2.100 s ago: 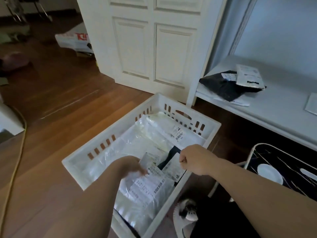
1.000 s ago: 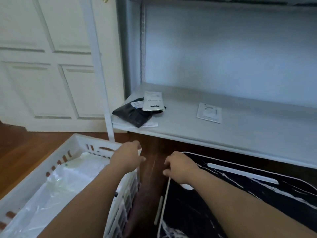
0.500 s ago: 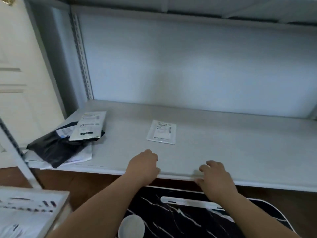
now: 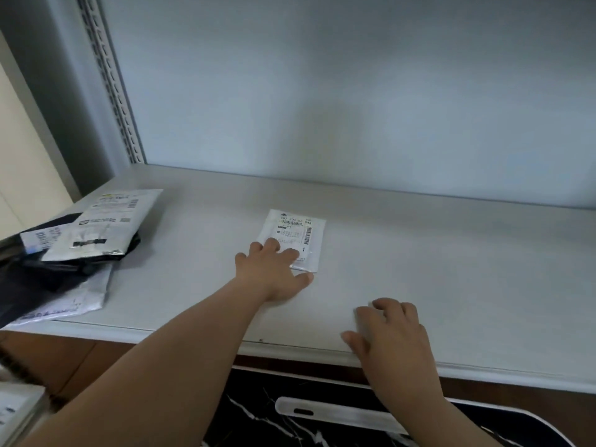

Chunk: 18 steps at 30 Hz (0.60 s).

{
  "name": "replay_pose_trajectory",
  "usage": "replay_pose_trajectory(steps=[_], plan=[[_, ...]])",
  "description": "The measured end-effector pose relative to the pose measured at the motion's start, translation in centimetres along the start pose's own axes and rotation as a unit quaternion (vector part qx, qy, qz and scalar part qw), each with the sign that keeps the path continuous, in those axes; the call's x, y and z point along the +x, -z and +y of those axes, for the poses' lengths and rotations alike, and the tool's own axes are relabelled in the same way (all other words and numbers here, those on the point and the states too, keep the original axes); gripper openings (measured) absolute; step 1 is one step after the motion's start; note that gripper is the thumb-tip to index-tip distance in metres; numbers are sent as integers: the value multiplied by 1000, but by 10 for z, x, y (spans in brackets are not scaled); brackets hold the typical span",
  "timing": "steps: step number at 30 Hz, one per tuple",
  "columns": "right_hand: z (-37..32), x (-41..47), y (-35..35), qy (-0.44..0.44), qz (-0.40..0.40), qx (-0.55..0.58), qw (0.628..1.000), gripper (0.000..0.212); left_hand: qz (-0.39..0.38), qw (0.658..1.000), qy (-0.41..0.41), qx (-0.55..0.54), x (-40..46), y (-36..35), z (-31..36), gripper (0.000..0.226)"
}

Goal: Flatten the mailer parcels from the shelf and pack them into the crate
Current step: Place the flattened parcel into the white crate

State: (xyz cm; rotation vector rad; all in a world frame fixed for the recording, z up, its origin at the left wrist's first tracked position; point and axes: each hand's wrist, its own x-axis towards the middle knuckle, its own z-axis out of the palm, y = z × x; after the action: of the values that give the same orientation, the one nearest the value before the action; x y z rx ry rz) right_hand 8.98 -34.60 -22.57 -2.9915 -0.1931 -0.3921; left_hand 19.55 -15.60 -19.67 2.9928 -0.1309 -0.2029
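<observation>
A small white mailer parcel (image 4: 300, 232) with a printed label lies flat in the middle of the grey shelf (image 4: 451, 269). My left hand (image 4: 272, 272) rests on the shelf with its fingertips on the parcel's near left corner. My right hand (image 4: 392, 337) lies palm down near the shelf's front edge, fingers relaxed, holding nothing. At the shelf's left end sits a pile of mailers: a silver-white one (image 4: 103, 225) on top of a black one (image 4: 35, 285), with another white one (image 4: 69, 301) underneath. A corner of the white crate (image 4: 16, 411) shows at the bottom left.
A slotted metal upright (image 4: 113, 79) stands at the shelf's left back corner. Below the shelf's front edge lies a black marbled board with a white rim and handle (image 4: 338, 414). The shelf's back wall is plain grey.
The view swung from the crate up to the shelf. My left hand reached forward onto the small white parcel's corner. My right hand moved onto the shelf's front edge.
</observation>
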Motion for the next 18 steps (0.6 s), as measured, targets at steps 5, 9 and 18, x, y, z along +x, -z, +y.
replay_pose_trajectory(steps=[5, 9, 18], plan=[[-1, -2, 2, -64, 7, 50, 997, 40, 23, 995, -94, 18, -34, -4, 13, 52], [-1, -8, 15, -112, 20, 123, 986, 40, 15, 988, -149, -28, -65, -1, 28, 32], [-3, -37, 41, -131, -50, 201, 970, 34, -38, 991, 34, -121, -83, -4, 53, 69]])
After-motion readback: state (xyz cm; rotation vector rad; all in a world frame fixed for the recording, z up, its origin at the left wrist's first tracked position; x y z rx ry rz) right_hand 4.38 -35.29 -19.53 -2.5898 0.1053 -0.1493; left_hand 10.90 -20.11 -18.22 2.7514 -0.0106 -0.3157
